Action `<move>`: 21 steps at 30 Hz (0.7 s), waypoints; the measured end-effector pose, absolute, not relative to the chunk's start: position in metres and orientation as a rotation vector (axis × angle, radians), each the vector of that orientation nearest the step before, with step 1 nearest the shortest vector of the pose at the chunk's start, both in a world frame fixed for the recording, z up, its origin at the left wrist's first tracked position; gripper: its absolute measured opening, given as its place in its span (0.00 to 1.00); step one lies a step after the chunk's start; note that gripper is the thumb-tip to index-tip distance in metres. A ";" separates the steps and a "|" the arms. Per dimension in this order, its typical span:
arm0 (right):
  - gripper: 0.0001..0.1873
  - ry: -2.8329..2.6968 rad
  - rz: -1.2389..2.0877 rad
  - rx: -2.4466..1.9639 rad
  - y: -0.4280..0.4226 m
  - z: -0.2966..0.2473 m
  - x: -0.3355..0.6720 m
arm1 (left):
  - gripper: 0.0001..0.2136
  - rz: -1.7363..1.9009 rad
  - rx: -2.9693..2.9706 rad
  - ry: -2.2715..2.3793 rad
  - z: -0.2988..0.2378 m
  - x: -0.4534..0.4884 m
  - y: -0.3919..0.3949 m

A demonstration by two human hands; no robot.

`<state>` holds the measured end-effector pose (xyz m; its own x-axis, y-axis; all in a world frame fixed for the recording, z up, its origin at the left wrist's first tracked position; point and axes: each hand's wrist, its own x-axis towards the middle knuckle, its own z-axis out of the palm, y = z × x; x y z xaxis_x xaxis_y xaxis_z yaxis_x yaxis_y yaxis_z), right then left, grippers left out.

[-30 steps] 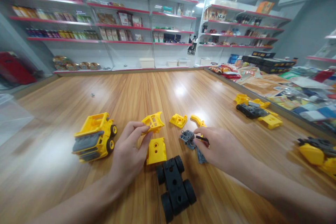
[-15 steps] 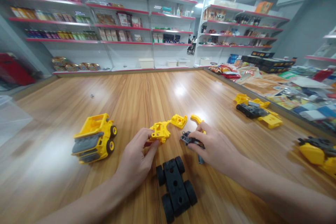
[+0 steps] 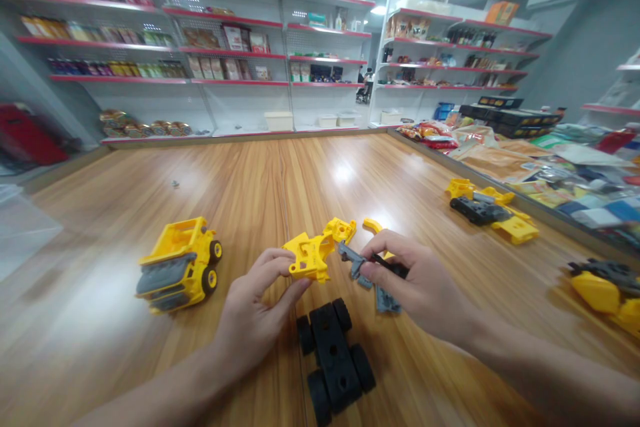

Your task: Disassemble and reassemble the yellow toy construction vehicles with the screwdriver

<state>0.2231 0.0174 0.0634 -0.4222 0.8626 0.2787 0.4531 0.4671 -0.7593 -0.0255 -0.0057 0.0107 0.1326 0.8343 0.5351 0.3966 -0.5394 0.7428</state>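
Observation:
My left hand (image 3: 255,310) pinches a yellow toy body part (image 3: 307,256) and holds it just above the wooden table (image 3: 250,173). My right hand (image 3: 425,290) is closed on a grey toy part (image 3: 356,260) with a thin black piece, its tip close to the yellow part. Below both hands a black four-wheeled toy chassis (image 3: 334,353) lies on the table. Another grey piece (image 3: 386,298) lies under my right hand. Two small yellow parts (image 3: 344,227) (image 3: 373,224) rest just beyond.
An assembled yellow toy truck (image 3: 177,263) stands to the left. More yellow and black toy pieces (image 3: 487,208) lie at the right, another toy (image 3: 607,287) at the far right edge. Packaged goods (image 3: 560,170) cover the right side. Stocked shelves (image 3: 235,47) line the back.
My left hand lifted the yellow body part from the table and turned it. My right hand picked up the grey part and brought it towards the yellow one.

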 end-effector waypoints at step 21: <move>0.02 -2.053 0.655 -0.895 0.006 0.049 0.210 | 0.09 1.337 1.912 0.886 0.021 -0.021 -0.010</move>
